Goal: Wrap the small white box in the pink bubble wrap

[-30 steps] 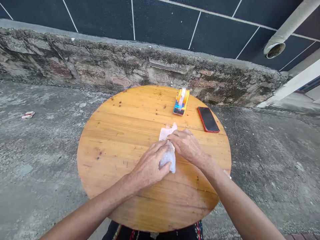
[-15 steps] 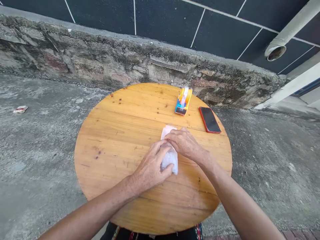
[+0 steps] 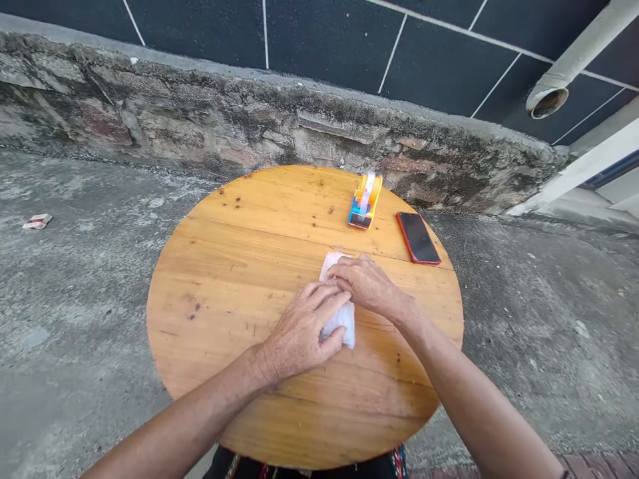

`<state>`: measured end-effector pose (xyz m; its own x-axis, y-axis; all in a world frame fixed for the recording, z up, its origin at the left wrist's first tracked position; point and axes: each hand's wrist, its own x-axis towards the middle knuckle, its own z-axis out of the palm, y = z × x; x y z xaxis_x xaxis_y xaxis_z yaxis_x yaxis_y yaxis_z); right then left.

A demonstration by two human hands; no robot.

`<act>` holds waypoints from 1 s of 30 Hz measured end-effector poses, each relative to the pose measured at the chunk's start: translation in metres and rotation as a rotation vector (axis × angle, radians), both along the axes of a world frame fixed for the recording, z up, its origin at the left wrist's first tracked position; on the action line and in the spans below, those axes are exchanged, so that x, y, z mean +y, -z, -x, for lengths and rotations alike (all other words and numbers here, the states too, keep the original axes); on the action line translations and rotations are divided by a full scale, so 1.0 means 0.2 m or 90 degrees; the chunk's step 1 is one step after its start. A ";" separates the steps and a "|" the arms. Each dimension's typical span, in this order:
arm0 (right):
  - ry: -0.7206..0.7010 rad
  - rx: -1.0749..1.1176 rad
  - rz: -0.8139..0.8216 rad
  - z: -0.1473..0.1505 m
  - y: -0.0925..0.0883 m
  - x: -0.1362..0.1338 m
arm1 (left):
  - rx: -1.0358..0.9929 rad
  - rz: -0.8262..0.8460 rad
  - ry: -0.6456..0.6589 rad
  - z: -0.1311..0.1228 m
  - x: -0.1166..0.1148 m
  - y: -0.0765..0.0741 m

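Observation:
A whitish, translucent wrapped bundle (image 3: 338,327), perhaps bubble wrap, lies lengthwise on the round wooden table (image 3: 239,266). My left hand (image 3: 307,326) rests over its left side, fingers across the top and thumb at the near end, holding it down. At the far part, my right hand (image 3: 367,286) has its fingers curled and pressed onto the wrap. The fingertips of both hands come close together over the middle. What is inside the wrap cannot be made out, and my hands hide much of it.
Beyond my hands stands a yellow and blue tape dispenser (image 3: 365,201) with a roll of clear tape. A phone in a red case (image 3: 418,237) lies near the table's right edge. Behind the table runs a low stone wall (image 3: 239,123). A small crumpled pack (image 3: 37,221) is on the concrete floor.
My left fingers have moved right and flattened further across the bundle, near the right fingertips. The right hand has shifted only slightly. The bundle stays in place.

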<state>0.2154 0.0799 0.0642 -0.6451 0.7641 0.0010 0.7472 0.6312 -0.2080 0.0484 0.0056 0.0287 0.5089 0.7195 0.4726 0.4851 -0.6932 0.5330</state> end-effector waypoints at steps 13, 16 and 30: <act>0.013 0.110 -0.014 -0.05 0.05 0.02 | -0.014 0.030 0.021 0.00 0.01 -0.01; 0.016 0.185 -0.028 -0.09 0.04 -0.01 | -0.028 0.025 0.026 0.00 0.02 0.01; 0.007 0.163 -0.054 -0.18 0.10 -0.23 | -0.053 0.043 0.038 0.00 0.01 0.00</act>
<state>0.2523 0.0338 0.0438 -0.6073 0.7613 0.2271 0.6838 0.6464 -0.3386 0.0490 0.0078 0.0289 0.5129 0.7205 0.4667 0.3957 -0.6808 0.6164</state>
